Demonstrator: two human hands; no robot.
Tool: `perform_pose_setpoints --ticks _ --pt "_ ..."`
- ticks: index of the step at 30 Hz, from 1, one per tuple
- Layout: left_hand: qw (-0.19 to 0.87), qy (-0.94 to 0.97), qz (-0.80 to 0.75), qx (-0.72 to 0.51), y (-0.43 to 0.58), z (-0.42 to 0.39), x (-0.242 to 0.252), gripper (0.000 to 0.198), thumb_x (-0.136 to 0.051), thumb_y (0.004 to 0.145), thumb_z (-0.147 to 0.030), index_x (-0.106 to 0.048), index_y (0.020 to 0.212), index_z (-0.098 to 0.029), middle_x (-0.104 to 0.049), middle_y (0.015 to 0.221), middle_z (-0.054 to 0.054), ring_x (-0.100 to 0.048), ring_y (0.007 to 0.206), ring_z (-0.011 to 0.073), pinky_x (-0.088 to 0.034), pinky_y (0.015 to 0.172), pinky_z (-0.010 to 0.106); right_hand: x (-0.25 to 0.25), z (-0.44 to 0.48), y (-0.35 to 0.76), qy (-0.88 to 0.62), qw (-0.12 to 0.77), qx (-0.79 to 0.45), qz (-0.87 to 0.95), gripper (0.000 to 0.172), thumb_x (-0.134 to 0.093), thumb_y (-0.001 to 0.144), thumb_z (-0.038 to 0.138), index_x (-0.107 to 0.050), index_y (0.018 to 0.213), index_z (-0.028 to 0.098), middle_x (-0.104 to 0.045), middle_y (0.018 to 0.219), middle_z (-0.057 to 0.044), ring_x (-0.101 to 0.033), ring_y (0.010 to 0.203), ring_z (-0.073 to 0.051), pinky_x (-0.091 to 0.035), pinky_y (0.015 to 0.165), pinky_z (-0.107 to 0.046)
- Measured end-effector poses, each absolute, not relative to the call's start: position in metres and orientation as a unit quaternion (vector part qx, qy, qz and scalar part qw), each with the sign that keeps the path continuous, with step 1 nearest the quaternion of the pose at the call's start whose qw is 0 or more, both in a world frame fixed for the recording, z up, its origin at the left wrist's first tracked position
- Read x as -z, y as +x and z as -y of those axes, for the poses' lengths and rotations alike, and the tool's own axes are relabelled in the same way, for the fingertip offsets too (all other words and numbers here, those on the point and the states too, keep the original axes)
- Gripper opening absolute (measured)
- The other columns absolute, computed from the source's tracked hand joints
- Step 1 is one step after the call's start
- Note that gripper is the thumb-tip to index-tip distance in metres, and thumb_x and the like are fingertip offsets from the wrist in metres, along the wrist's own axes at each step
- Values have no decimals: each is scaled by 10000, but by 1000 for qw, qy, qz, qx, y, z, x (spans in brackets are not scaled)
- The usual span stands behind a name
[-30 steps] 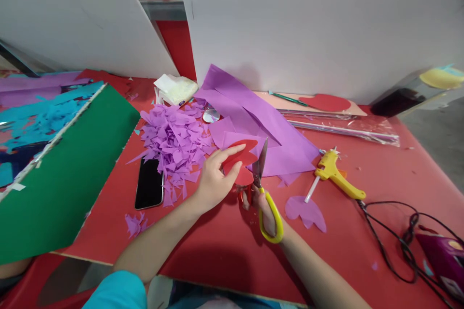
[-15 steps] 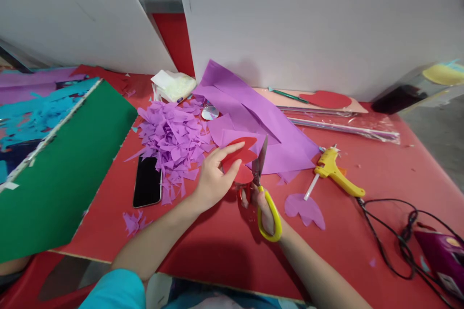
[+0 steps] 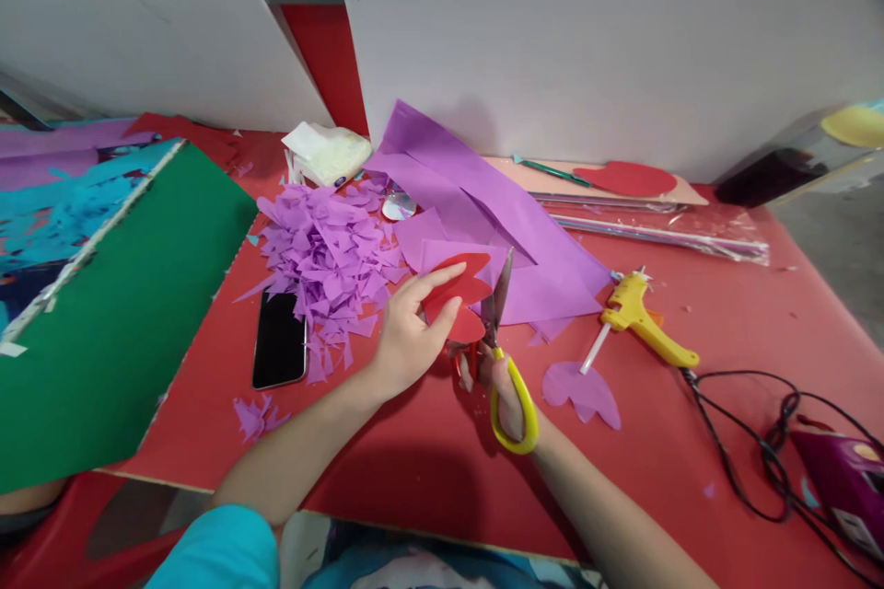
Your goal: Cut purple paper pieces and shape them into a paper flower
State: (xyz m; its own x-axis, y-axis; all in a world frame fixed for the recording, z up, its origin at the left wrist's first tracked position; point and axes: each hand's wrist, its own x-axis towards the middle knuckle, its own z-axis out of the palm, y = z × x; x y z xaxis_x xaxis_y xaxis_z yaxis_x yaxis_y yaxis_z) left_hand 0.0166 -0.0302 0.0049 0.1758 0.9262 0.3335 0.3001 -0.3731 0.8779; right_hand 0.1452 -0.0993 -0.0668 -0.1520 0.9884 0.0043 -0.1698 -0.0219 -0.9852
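Observation:
My left hand (image 3: 412, 328) pinches a red paper cutout (image 3: 467, 293) with rounded, petal-like lobes between thumb and fingers. Through the handles of a pair of scissors (image 3: 526, 405), yellow on one side and red on the other, go the fingers of my right hand (image 3: 507, 391). The scissor blades point up and stand apart, close against the right edge of the red paper. Purple paper sheets (image 3: 552, 281) lie behind both hands. To the right of the scissors rests a purple petal-shaped cutout (image 3: 584, 394).
A heap of purple paper scraps (image 3: 328, 248) partly covers a phone (image 3: 280, 340). At the right are a yellow glue gun (image 3: 645, 317), its black cable (image 3: 732, 460) and a purple box (image 3: 843, 488). A green board (image 3: 131, 322) stands at the left; white boards (image 3: 587, 37) rise behind.
The red paper has turned slightly in my left hand, its lobes now flatter to view. The scissors stay at its right edge. The whole view has shifted a little.

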Motion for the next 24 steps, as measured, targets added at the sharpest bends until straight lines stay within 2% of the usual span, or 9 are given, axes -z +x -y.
perform_pose_setpoints --ticks 5,24 --pt "337 685 -447 -466 17 31 -5 337 -552 810 -143 -593 1136 -216 -632 1170 28 -575 1096 157 -464 959 290 66 100 145 -416 500 -586 484 601 -237 816 706 -538 911 195 -427 580 19 -373 533 -138 -332 562 -299" --pt "329 692 -447 -461 16 30 -5 336 -554 813 -151 -589 1140 -218 -630 1173 34 -576 1099 165 -464 965 307 68 102 143 -403 514 -608 452 583 -252 830 681 -550 923 189 -396 548 33 -364 513 -131 -342 539 -288"
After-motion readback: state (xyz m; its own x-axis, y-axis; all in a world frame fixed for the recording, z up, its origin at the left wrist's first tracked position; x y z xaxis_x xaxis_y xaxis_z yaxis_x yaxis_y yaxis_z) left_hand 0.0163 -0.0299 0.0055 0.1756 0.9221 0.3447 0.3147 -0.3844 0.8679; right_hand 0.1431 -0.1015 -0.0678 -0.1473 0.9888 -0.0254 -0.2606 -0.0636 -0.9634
